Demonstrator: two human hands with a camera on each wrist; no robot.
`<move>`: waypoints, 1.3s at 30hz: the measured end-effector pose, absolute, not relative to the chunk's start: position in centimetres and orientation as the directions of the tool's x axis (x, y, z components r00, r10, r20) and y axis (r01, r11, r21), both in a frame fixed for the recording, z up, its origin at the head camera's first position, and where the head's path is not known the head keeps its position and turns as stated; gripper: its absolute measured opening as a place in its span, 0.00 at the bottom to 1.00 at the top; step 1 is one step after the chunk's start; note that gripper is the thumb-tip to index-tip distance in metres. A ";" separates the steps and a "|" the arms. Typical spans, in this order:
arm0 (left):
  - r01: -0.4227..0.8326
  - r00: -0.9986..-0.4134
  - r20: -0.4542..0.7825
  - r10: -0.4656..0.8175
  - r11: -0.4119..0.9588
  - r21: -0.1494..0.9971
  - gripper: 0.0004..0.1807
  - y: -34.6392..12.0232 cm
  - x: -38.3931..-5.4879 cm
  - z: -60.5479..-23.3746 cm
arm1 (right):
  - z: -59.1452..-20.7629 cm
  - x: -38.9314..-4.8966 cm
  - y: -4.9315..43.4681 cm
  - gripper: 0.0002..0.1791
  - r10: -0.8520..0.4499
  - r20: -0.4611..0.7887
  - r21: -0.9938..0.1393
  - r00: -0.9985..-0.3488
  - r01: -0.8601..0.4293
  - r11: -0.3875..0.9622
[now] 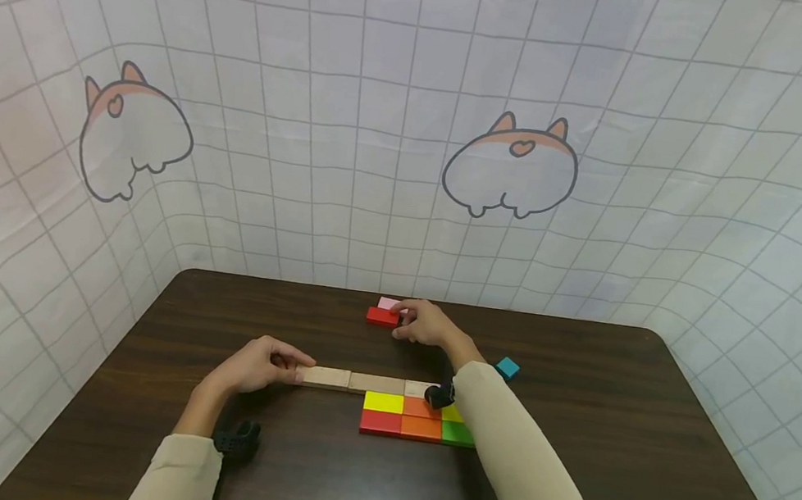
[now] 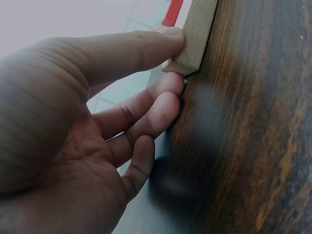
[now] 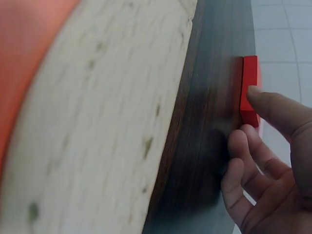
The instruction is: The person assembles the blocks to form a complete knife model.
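My left hand pinches the left end of a row of pale wooden blocks. In the left wrist view its thumb lies against the end wooden block, with three fingertips close below and the index finger hidden. My right hand reaches to the far side of the table and pinches a red block. Its thumb rests on the red block in the right wrist view; the index finger is hidden. Directly behind the red block lies a pink block.
Against the row's near side lie yellow, orange, red and green blocks, partly covered by my right sleeve. A blue block sits beyond that forearm. A white grid curtain borders the dark table.
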State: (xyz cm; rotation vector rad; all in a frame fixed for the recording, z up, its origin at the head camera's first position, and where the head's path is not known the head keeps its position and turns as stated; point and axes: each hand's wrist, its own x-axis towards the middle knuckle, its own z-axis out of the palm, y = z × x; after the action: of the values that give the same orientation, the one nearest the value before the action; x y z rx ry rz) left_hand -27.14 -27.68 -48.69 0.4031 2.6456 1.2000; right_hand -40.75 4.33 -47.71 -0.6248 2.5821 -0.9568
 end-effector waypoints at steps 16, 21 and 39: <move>0.171 -0.938 -0.071 0.340 0.630 0.758 0.13 -27.6 -27.2 -48.9 | -47.8 -40.7 4.3 0.15 -0.471 -0.123 -0.701 -0.873 -0.259 0.664; 0.168 -0.939 -0.072 0.337 0.630 0.758 0.13 -27.7 -27.2 -48.8 | -47.7 -40.9 4.7 0.17 -0.519 -0.151 -0.716 -0.841 -0.269 0.644; 0.163 -0.940 -0.075 0.333 0.631 0.759 0.12 -27.8 -27.2 -48.8 | -46.7 -39.6 5.3 0.17 -0.582 -0.205 -0.591 -0.787 -0.375 0.714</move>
State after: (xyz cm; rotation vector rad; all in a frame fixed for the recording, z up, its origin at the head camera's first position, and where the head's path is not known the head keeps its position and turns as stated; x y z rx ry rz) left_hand -27.16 -27.82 -48.82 0.4075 2.6448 1.1995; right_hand -39.61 5.26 -46.66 -0.7414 2.5431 -0.7592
